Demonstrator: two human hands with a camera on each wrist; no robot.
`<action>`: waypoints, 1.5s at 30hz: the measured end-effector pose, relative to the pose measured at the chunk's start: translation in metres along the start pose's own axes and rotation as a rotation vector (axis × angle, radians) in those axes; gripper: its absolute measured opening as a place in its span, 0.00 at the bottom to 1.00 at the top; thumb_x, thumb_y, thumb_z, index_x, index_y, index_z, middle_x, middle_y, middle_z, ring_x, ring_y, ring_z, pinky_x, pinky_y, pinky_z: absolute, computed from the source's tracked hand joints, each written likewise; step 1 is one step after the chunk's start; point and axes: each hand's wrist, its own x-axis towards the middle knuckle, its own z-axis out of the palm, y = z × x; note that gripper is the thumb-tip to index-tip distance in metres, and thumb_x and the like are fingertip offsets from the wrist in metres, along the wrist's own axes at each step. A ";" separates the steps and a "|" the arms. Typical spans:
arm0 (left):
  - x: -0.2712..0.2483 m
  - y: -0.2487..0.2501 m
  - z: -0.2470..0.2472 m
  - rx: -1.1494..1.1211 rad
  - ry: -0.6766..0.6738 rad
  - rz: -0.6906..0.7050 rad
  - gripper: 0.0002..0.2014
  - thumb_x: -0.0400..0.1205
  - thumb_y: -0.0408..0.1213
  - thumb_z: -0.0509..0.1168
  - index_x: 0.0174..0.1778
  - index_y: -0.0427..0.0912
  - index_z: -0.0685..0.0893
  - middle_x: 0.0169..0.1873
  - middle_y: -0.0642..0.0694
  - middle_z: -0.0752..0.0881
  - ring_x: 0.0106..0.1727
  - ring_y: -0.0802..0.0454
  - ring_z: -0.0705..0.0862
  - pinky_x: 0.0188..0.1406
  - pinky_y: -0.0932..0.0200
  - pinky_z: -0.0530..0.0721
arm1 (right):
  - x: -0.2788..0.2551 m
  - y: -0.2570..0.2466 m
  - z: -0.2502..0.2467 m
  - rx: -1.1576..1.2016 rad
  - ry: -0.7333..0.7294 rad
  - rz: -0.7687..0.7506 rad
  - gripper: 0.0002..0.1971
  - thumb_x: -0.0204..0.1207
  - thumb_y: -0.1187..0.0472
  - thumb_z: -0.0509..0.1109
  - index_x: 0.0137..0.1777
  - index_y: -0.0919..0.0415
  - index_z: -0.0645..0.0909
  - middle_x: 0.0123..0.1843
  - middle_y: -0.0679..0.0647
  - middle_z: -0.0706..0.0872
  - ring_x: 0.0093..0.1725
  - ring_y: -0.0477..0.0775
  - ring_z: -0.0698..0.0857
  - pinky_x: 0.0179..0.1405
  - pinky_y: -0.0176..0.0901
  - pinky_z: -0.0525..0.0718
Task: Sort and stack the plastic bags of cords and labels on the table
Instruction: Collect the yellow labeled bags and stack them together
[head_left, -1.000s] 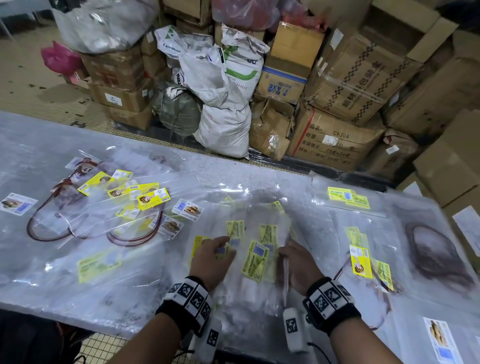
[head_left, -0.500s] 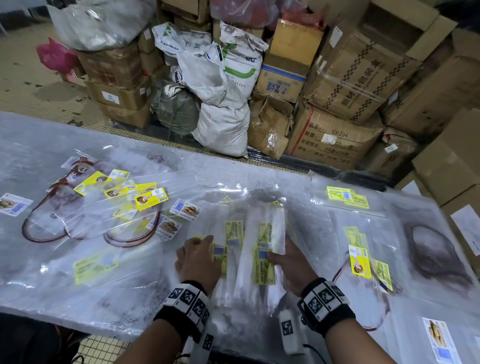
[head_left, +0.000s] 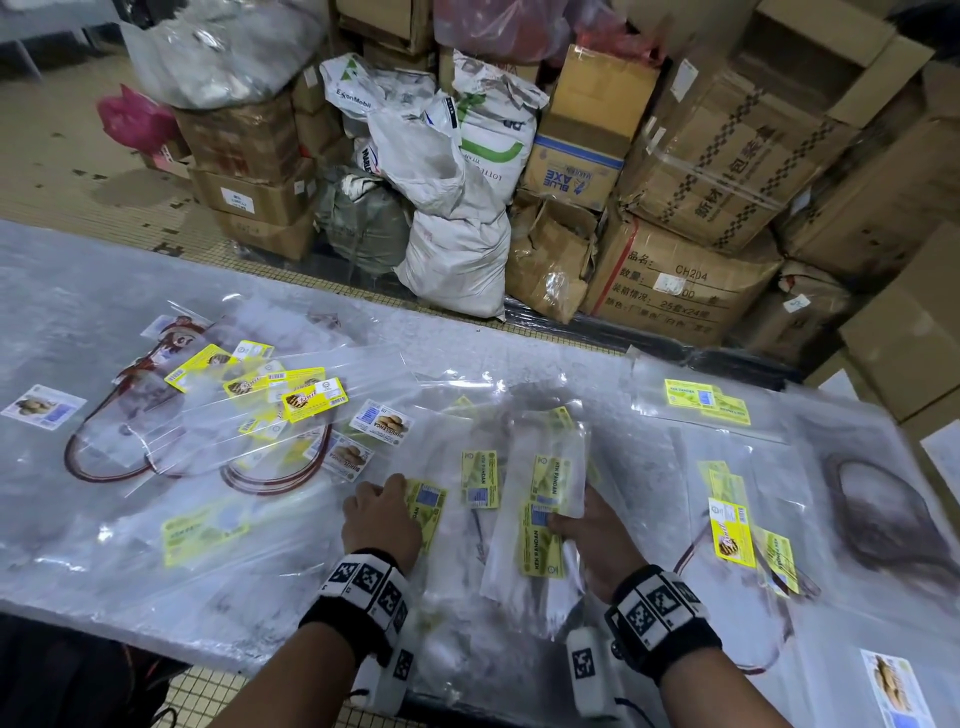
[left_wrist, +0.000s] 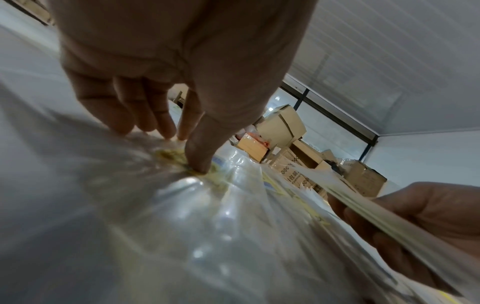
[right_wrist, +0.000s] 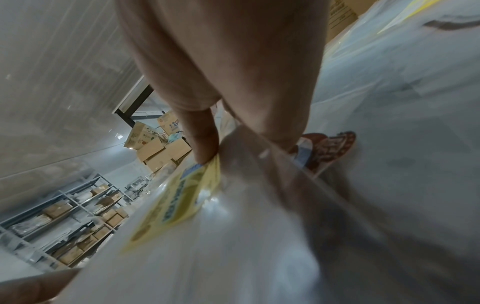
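Note:
Clear plastic bags with yellow labels lie spread over the table (head_left: 78, 322). My right hand (head_left: 571, 519) grips a stack of bags with yellow labels (head_left: 540, 540), thumb on top and fingers underneath; the right wrist view shows the thumb pinching the stack of bags (right_wrist: 187, 197) by its right hand (right_wrist: 215, 150). My left hand (head_left: 384, 488) lies left of it, fingers straight, pressing a loose labelled bag (head_left: 426, 512) flat. In the left wrist view the left hand (left_wrist: 182, 148) presses the labelled bag (left_wrist: 171, 156), and the stack's edge (left_wrist: 376, 216) crosses at the right.
A heap of bags with red cords (head_left: 197, 431) lies at the left. More labelled bags (head_left: 732, 530) and a dark cord loop (head_left: 872, 499) lie at the right. Cardboard boxes (head_left: 675, 280) and white sacks (head_left: 457, 260) stand beyond the far edge.
Both hands were gathering the labelled bags at the middle. Now the right hand holds the stack alone, slightly to the right, and the left hand has shifted left onto a loose bag.

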 end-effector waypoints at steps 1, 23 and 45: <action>0.000 0.000 0.000 -0.015 0.001 0.008 0.25 0.80 0.37 0.65 0.74 0.51 0.70 0.71 0.40 0.69 0.72 0.37 0.67 0.66 0.46 0.75 | 0.000 0.000 0.000 0.001 0.002 0.003 0.30 0.74 0.82 0.69 0.73 0.59 0.75 0.59 0.62 0.91 0.59 0.63 0.90 0.63 0.67 0.85; -0.013 0.013 -0.024 -1.040 -0.198 0.216 0.14 0.77 0.23 0.70 0.51 0.47 0.83 0.32 0.51 0.89 0.30 0.56 0.85 0.27 0.58 0.84 | -0.009 -0.011 0.024 -0.005 0.013 -0.063 0.28 0.76 0.79 0.68 0.65 0.45 0.77 0.57 0.54 0.89 0.55 0.57 0.90 0.51 0.57 0.90; -0.006 0.045 0.017 -0.007 -0.081 0.222 0.41 0.75 0.53 0.69 0.82 0.58 0.57 0.79 0.49 0.56 0.79 0.41 0.56 0.79 0.43 0.57 | -0.005 -0.017 -0.026 0.030 0.203 -0.052 0.23 0.73 0.82 0.68 0.59 0.55 0.80 0.51 0.55 0.89 0.49 0.55 0.87 0.46 0.49 0.85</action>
